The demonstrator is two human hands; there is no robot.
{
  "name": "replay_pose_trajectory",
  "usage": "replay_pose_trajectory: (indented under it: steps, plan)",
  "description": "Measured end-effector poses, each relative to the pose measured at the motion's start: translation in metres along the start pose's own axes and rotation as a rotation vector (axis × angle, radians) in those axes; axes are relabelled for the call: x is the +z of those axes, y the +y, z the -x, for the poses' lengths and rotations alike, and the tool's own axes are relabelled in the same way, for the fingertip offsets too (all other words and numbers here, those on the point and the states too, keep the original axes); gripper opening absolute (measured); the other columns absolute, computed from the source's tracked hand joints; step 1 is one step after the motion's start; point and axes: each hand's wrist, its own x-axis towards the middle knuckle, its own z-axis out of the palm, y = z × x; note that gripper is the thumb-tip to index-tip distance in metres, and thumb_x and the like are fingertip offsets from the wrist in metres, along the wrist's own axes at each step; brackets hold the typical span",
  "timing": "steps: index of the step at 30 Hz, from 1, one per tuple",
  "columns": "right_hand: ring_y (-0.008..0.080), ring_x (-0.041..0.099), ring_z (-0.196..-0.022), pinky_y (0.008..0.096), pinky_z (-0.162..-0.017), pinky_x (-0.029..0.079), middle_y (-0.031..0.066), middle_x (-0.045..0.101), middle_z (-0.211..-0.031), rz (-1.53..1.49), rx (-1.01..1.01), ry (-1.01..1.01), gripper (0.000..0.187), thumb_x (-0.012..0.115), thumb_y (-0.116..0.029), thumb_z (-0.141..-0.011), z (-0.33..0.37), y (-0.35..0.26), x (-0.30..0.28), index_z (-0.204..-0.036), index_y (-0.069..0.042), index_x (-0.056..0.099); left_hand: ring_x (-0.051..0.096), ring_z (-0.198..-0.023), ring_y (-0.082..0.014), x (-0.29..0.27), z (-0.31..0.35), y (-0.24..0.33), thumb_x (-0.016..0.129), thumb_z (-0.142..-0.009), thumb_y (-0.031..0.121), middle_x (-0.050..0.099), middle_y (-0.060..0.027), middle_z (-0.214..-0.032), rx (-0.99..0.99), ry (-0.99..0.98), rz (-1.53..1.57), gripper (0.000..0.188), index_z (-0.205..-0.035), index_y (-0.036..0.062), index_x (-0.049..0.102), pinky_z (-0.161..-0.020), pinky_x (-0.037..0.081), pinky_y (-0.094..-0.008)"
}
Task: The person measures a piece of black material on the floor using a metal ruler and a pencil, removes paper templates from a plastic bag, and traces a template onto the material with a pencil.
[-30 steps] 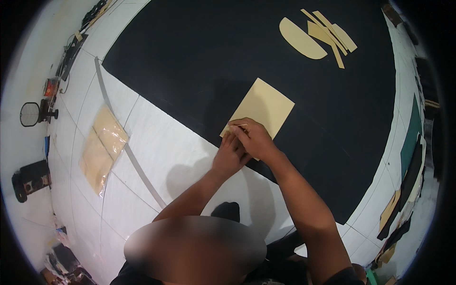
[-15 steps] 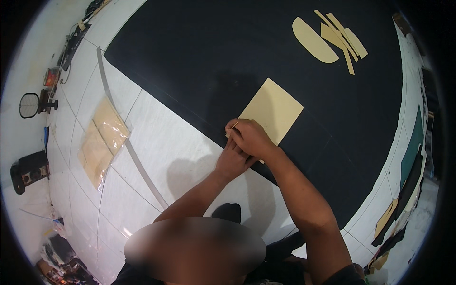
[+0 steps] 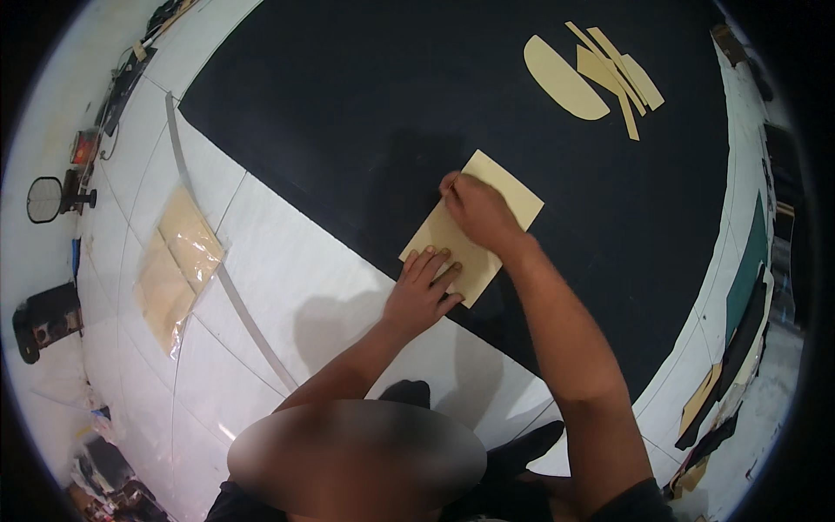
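Note:
A rectangular cream-coloured card pattern piece lies flat at the edge of a large sheet of black material. My left hand rests on the card's near end, fingers stretched out and slightly apart, pressing on it. Over the card's left long edge, farther away, is my right hand, its fingers pinched together. Whatever sits in that pinch is hidden by the fingers.
Several cut card pieces, among them a half-oval one and narrow strips, lie on the black sheet at the far right. On the white tiled floor at left is a clear plastic packet with tan contents, beside a grey strip.
My right hand has moved from the card's near left corner up along its left edge. My left hand, formerly partly beneath it, now shows fully, fingers spread on the card.

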Motion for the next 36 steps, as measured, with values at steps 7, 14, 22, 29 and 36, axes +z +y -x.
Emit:
replay_pose_trajectory:
  steps: [7,14,22,29,36]
  plan:
    - [0.0411,0.067,-0.098,0.0478,-0.087,0.053,0.0229,0.069,-0.101,0.113,0.028,0.176,0.021,0.051,-0.017,-0.104,-0.045,0.031,-0.038,-0.107,0.0,0.062,0.047,-0.135,-0.0403,-0.004,0.0,0.002,0.077,-0.086,0.036,0.052,-0.016,-0.144,0.001,0.023,0.005,0.054,-0.132,0.0102,0.065,-0.112,0.037,-0.0581]
    - [0.0402,0.068,-0.095,0.0478,-0.085,0.053,0.0224,0.07,-0.098,0.06,0.095,0.231,0.02,0.052,-0.017,-0.104,-0.051,0.034,-0.037,-0.106,0.0,0.062,0.044,-0.138,-0.0382,-0.006,0.002,0.001,0.074,-0.089,0.04,0.051,-0.0154,-0.145,-0.015,-0.013,-0.011,0.054,-0.134,0.0108,0.064,-0.116,0.034,-0.0554]
    - [0.0268,0.076,-0.086,0.0384,-0.081,0.057,0.016,0.072,-0.093,0.041,0.097,0.285,0.017,0.054,-0.015,-0.104,-0.05,0.044,-0.031,-0.109,0.0,0.061,0.046,-0.135,-0.0408,-0.006,0.0,0.002,0.077,-0.087,0.037,0.053,-0.0156,-0.143,-0.017,0.011,0.013,0.053,-0.131,0.0105,0.065,-0.113,0.036,-0.0587]
    - [0.0369,0.071,-0.093,0.0429,-0.084,0.055,0.0204,0.071,-0.099,0.089,0.073,0.312,0.019,0.055,-0.015,-0.103,-0.042,0.043,-0.029,-0.11,0.0,0.063,0.046,-0.135,-0.0411,-0.008,-0.001,0.004,0.078,-0.087,0.036,0.053,-0.0173,-0.142,-0.007,0.015,0.008,0.052,-0.13,0.0095,0.066,-0.113,0.036,-0.0586]
    - [0.0414,0.069,-0.096,0.046,-0.084,0.054,0.023,0.071,-0.103,0.082,0.204,0.397,0.022,0.055,-0.017,-0.103,0.018,0.052,-0.037,-0.113,0.001,0.064,0.047,-0.134,-0.0429,-0.01,0.0,0.001,0.081,-0.084,0.033,0.054,-0.0179,-0.141,-0.021,-0.002,0.009,0.053,-0.128,0.0084,0.067,-0.112,0.037,-0.0595]
